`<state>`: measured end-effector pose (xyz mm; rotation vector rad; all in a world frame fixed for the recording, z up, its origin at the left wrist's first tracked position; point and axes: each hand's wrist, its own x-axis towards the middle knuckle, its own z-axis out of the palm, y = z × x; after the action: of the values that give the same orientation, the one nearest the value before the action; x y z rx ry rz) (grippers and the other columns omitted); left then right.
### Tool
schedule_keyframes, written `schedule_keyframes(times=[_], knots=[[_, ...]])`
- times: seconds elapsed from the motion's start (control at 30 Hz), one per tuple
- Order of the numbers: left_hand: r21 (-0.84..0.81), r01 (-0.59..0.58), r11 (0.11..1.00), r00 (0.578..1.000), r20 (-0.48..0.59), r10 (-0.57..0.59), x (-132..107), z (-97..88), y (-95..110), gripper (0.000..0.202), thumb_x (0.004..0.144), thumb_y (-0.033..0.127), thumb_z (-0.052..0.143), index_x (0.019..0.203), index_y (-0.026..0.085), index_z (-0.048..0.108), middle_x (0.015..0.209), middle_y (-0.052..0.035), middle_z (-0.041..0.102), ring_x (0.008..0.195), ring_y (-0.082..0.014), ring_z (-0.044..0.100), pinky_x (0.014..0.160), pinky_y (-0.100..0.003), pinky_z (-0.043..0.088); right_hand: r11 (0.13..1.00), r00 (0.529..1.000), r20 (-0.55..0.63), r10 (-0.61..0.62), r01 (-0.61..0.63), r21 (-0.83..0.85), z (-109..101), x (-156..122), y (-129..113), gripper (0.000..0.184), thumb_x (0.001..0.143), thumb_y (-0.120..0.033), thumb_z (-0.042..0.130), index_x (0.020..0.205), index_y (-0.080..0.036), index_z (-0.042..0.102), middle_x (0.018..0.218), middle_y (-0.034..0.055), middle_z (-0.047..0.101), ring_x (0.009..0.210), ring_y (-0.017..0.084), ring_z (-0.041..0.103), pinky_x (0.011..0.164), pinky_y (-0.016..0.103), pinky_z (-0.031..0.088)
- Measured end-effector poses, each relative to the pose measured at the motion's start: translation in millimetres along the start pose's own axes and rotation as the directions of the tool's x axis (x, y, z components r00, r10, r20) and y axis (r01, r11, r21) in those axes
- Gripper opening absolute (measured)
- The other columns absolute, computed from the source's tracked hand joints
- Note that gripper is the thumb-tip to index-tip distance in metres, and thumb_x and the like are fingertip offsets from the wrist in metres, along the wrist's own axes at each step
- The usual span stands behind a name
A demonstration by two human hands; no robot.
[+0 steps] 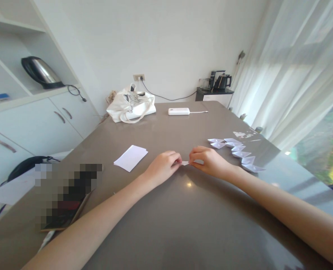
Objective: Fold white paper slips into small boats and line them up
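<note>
Between my two hands is a small piece of folded white paper, pinched at both ends just above the brown table. My left hand closes its fingertips on the paper's left end. On its right end, my right hand does the same, thumb below and fingers curled above. Most of the paper's shape is hidden by the fingers. Several folded white paper boats stand in a line to the right, beyond my right hand. A stack of white paper sheets lies left of my left hand.
A pixelated dark object lies by my left forearm. White paper scraps are at the right edge. Farther back are a white handbag and a white power bank with a short cable. A curtained window is on the right.
</note>
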<state>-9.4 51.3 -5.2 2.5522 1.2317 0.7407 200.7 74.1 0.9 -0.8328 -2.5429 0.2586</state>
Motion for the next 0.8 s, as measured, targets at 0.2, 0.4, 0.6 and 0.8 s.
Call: schedule_keyframes(times=[0.2, 0.4, 0.6, 0.8], knots=[[0.026, 0.006, 1.000, 0.992, 0.126, -0.009, -0.2, 4.9, -5.8, 0.014, 0.083, 0.019, 0.058, 0.081, 0.016, 0.071, 0.079, -0.0057, 0.068, 0.075, -0.0159, 0.062, 0.072, -0.025, 0.045, 0.999, 0.993, 0.111, -0.034, 0.031, 0.024, 4.2, -1.3, -1.9, 0.014, 0.085, -0.022, 0.056, 0.088, -0.018, 0.070, 0.080, 0.0072, 0.066, 0.080, 0.020, 0.058, 0.071, 0.027, 0.042], [-0.020, 0.105, 0.994, 0.980, 0.172, -0.100, 2.2, -2.7, -2.9, 0.017, 0.083, 0.023, 0.057, 0.080, 0.017, 0.073, 0.077, -0.0053, 0.070, 0.071, -0.0165, 0.063, 0.066, -0.025, 0.042, 1.000, 0.986, 0.166, 0.015, -0.018, 0.019, 8.0, 0.1, -2.9, 0.022, 0.090, -0.021, 0.049, 0.081, -0.015, 0.068, 0.077, 0.0070, 0.066, 0.073, 0.017, 0.057, 0.066, 0.026, 0.039], [-0.123, 0.319, 0.940, 0.942, 0.149, -0.301, 2.5, 0.4, -3.2, 0.014, 0.079, 0.023, 0.060, 0.080, 0.017, 0.073, 0.074, -0.0047, 0.072, 0.071, -0.0178, 0.065, 0.066, -0.025, 0.044, 0.973, 0.973, 0.110, 0.203, -0.213, 0.092, 12.9, -0.1, -1.4, 0.010, 0.085, -0.015, 0.052, 0.085, -0.014, 0.062, 0.074, 0.0039, 0.066, 0.065, 0.014, 0.057, 0.059, 0.022, 0.036], [-0.098, 0.359, 0.928, 0.931, 0.108, -0.349, 2.6, 0.5, -3.7, 0.013, 0.076, 0.027, 0.064, 0.076, 0.018, 0.073, 0.072, -0.0039, 0.072, 0.067, -0.0173, 0.064, 0.064, -0.026, 0.044, 0.968, 0.972, 0.070, 0.222, -0.229, 0.100, 14.5, 0.0, -2.0, 0.010, 0.083, -0.018, 0.055, 0.080, -0.015, 0.063, 0.072, 0.0036, 0.066, 0.065, 0.014, 0.057, 0.060, 0.022, 0.037]])
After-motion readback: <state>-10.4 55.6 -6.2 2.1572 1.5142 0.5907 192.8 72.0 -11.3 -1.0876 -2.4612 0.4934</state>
